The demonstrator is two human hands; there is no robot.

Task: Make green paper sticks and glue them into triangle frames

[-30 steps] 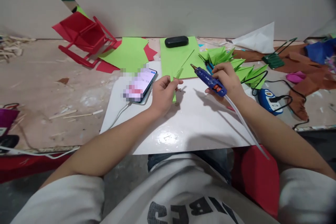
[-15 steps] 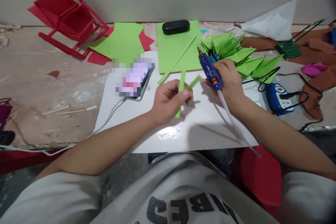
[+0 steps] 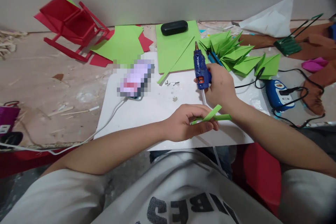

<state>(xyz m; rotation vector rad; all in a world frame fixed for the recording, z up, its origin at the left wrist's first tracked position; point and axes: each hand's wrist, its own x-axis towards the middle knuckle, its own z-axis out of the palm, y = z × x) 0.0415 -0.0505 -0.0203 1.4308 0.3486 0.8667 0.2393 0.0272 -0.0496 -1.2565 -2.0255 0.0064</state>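
Over the right near part of a smooth, glossy white board (image 3: 149,108), with the left hand (image 3: 190,121), pinches narrow, flat strips of bright green paper (image 3: 214,112), crossed and with cleanly cut ends. Between thumb and fingers, almost no gap apart from the paper. Cannot tell whether two separate strips or one folded piece, because of the covering fingers.

With the right hand (image 3: 220,82), grips a dark blue, shiny plastic glue gun (image 3: 201,66) with lumpy front and brownish nozzle, fingers curled around the handle; cannot tell the place of each fingertip. Points the nozzle away from the body, over a flat, rectangular green sheet (image 3: 168,52). From the rear of the gun, downward past the near edge of the board, a long, thin, whitish rod (image 3: 216,157).

On the sheet, a black, rounded, oblong case (image 3: 174,28). Just beyond the right knuckles, sharp-pointed, folded green paper pieces (image 3: 243,64) in a crowded cluster, so little room on this side. Near the board's left edge, a phone (image 3: 135,80) with blurred screen. Between left hand and sheet, a wide open stretch of white surface with small grey crumbs (image 3: 175,98). Close to the strips' ends, the right wrist.
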